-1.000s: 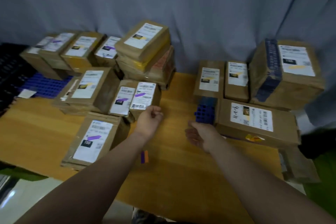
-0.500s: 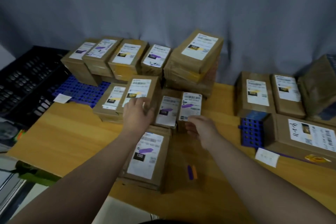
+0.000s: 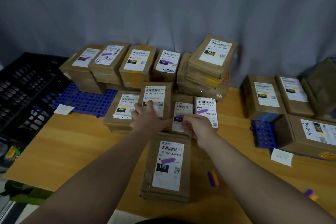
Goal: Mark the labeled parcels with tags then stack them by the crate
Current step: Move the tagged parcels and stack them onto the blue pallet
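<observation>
Several brown parcels with white labels lie on the wooden table (image 3: 72, 151). My left hand (image 3: 147, 117) rests with straight fingers on the label of the parcel marked 010-010-L30-551 (image 3: 163, 92). To its right, my right hand (image 3: 197, 126) pinches the lower edge of the small 010 parcel (image 3: 182, 108), thumb beside its purple tag (image 3: 179, 115). A purple-tagged parcel (image 3: 206, 107) stands next to it. The parcel marked 150 (image 3: 168, 165) lies flat between my forearms with a purple tag on its label. Loose purple and orange tags (image 3: 213, 178) lie on the table.
A black crate (image 3: 23, 87) stands at the left, with a blue perforated mat (image 3: 87, 100) under the back row of parcels. More parcels (image 3: 263, 94) and a blue rack (image 3: 263, 133) fill the right side. White slips (image 3: 281, 156) lie near them. A grey curtain hangs behind.
Both hands moved from the right-hand parcels to the left group. My left hand came to rest on the tall parcel's label; my right hand reached the small 010 parcel.
</observation>
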A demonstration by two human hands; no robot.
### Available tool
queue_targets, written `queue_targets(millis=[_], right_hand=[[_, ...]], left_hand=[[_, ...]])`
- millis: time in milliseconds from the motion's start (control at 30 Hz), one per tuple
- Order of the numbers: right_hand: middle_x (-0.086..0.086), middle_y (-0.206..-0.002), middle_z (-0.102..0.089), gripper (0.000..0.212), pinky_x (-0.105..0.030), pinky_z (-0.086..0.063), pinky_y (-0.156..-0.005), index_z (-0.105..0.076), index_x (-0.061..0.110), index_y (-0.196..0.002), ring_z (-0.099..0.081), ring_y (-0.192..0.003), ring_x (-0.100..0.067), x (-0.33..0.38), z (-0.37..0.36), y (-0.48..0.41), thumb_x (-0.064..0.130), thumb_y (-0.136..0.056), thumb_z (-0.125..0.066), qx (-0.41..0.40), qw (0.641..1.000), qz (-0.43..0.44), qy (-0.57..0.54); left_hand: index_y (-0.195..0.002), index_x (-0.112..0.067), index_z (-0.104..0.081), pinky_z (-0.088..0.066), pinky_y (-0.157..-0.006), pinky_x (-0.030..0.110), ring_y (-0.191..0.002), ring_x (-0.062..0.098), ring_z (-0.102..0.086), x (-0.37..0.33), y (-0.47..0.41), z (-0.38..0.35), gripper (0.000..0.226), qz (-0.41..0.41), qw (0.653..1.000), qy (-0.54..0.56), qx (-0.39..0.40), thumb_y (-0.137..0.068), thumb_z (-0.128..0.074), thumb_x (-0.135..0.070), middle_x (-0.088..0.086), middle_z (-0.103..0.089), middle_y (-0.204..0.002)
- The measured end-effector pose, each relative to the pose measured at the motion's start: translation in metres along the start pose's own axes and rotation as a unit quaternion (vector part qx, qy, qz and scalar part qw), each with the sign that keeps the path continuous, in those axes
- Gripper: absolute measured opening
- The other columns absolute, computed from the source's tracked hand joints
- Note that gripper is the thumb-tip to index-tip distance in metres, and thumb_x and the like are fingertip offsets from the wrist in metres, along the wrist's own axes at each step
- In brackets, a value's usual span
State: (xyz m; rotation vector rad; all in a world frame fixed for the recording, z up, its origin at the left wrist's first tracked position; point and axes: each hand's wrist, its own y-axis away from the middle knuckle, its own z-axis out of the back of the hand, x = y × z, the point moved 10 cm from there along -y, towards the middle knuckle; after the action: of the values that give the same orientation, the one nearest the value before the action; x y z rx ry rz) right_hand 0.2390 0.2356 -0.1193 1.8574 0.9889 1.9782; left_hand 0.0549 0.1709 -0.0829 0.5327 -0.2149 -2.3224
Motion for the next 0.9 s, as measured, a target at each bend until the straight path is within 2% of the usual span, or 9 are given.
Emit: queue_targets(millis=[67,200,367,500,600,667,733,767,900], right_hand=[[-0.008,-0.078,-0.065,0.008,-0.023,-0.054,-0.058,-0.066,0.012,-0.088,-0.061,-0.066,-0.017,0.004,0.002,0.001,0.012,-0.093,-0.059,-0.002,1.000,0.010,0.001],[-0.008,-0.087,-0.066,0.007,-0.028,-0.057,-0.070,-0.066,0.015,-0.094,-0.064,-0.074,-0.016,0.013,0.002,0.004,0.021,-0.092,-0.062,0.013,1.000,0.025,0.004],[-0.003,-0.107,-0.064,0.043,-0.042,-0.053,-0.089,-0.056,0.028,-0.106,-0.061,-0.102,-0.023,0.016,-0.041,0.019,0.055,-0.076,-0.071,0.119,0.990,-0.003,0.073],[-0.001,-0.111,-0.067,0.065,-0.039,-0.055,-0.078,-0.043,0.038,-0.127,-0.065,-0.099,-0.024,0.024,-0.077,0.030,0.050,-0.072,-0.076,0.173,0.983,0.043,0.035],[0.001,-0.113,-0.067,0.073,-0.034,-0.054,-0.070,-0.035,0.039,-0.137,-0.068,-0.095,-0.020,0.039,-0.073,0.034,0.033,-0.076,-0.075,0.178,0.978,0.111,-0.001],[0.002,-0.112,-0.068,0.081,-0.031,-0.056,-0.071,-0.034,0.033,-0.142,-0.069,-0.095,-0.018,0.051,-0.059,0.038,0.023,-0.074,-0.077,0.187,0.970,0.154,-0.028],[-0.001,-0.115,-0.068,0.087,-0.030,-0.056,-0.072,-0.035,0.031,-0.142,-0.067,-0.100,-0.020,0.061,-0.044,0.044,0.021,-0.068,-0.081,0.189,0.962,0.191,-0.050],[-0.001,-0.116,-0.068,0.090,-0.031,-0.057,-0.073,-0.036,0.031,-0.141,-0.067,-0.102,-0.020,0.066,-0.034,0.047,0.024,-0.064,-0.081,0.184,0.960,0.205,-0.060],[-0.004,-0.121,-0.065,0.098,-0.040,-0.056,-0.082,-0.035,0.029,-0.143,-0.066,-0.106,-0.023,0.081,0.022,0.052,0.026,-0.057,-0.084,0.134,0.957,0.243,-0.090]], left_hand=[[-0.144,-0.028,-0.016,-0.033,-0.104,0.055,-0.134,0.040,-0.021,0.002,0.003,0.006,0.102,-0.006,1.000,0.015,-0.011,-0.065,-0.065,-0.072,0.015,-0.018,-0.145],[-0.146,-0.032,-0.021,-0.023,-0.107,0.057,-0.137,0.039,-0.021,0.005,0.011,0.031,0.098,-0.016,0.997,0.037,-0.064,-0.067,-0.061,-0.074,0.013,-0.021,-0.148],[-0.147,-0.033,-0.023,-0.019,-0.108,0.053,-0.138,0.036,-0.019,-0.006,0.040,0.059,0.098,-0.076,0.986,0.058,-0.136,-0.066,-0.058,-0.076,0.010,-0.020,-0.151],[-0.144,-0.033,-0.030,-0.022,-0.106,0.051,-0.135,0.032,-0.023,-0.014,0.070,0.076,0.097,-0.164,0.957,0.069,-0.230,-0.060,-0.044,-0.078,0.006,-0.024,-0.150],[-0.140,-0.020,-0.039,-0.029,-0.108,0.045,-0.131,0.023,-0.028,-0.003,0.085,0.091,0.077,-0.241,0.912,0.195,-0.268,-0.077,-0.050,-0.062,0.007,-0.029,-0.144],[-0.140,-0.014,-0.036,-0.038,-0.105,0.026,-0.125,0.012,-0.034,0.000,0.090,0.097,0.066,-0.269,0.885,0.280,-0.257,-0.084,-0.055,-0.046,0.004,-0.029,-0.137],[-0.142,-0.014,-0.032,-0.036,-0.094,0.005,-0.118,-0.005,-0.036,-0.009,0.092,0.096,0.065,-0.279,0.877,0.316,-0.232,-0.087,-0.057,-0.036,0.000,-0.031,-0.134],[-0.143,-0.016,-0.031,-0.037,-0.092,0.005,-0.118,-0.006,-0.037,-0.017,0.093,0.093,0.065,-0.284,0.874,0.330,-0.217,-0.087,-0.057,-0.037,0.000,-0.034,-0.134],[-0.138,-0.037,-0.030,-0.051,-0.094,0.034,-0.124,0.011,-0.047,-0.062,0.091,0.067,0.066,-0.294,0.860,0.400,-0.124,-0.081,-0.055,-0.057,-0.001,-0.044,-0.136]])
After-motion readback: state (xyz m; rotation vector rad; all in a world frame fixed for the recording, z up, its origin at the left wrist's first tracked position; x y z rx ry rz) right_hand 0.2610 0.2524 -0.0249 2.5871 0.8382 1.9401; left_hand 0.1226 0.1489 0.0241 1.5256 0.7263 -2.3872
